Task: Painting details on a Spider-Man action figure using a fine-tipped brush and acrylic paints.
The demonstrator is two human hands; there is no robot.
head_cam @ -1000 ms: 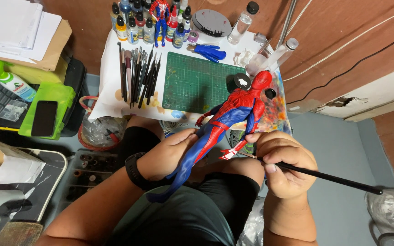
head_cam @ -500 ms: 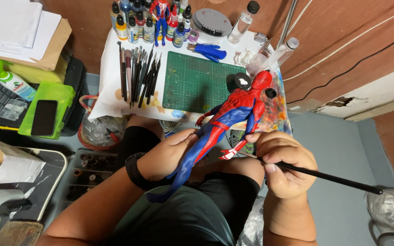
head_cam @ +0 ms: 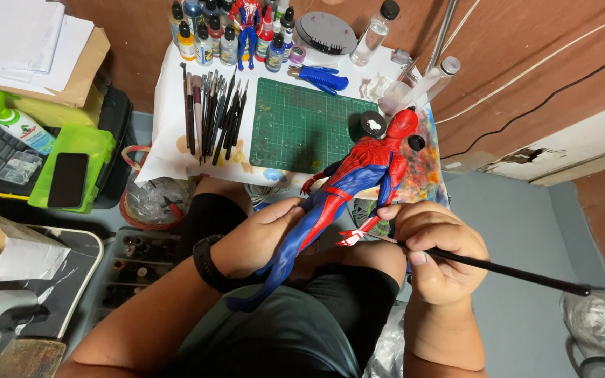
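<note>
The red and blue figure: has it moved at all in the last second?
No. The figure keeps its place: its head lies beside the same corner of the green cutting mat, held by the left hand.

Glossy red-and-blue plastic figure (head_cam: 344,192), matt green rubbery cutting mat (head_cam: 295,126), smooth black brush handle (head_cam: 512,269), crinkled white paper sheet (head_cam: 169,140)

Both forearms reach forward over the lap. The left hand (head_cam: 264,234), a black band on its wrist, curls in a closed grip; the right hand (head_cam: 439,248) pinches, fingers bunched.
</note>
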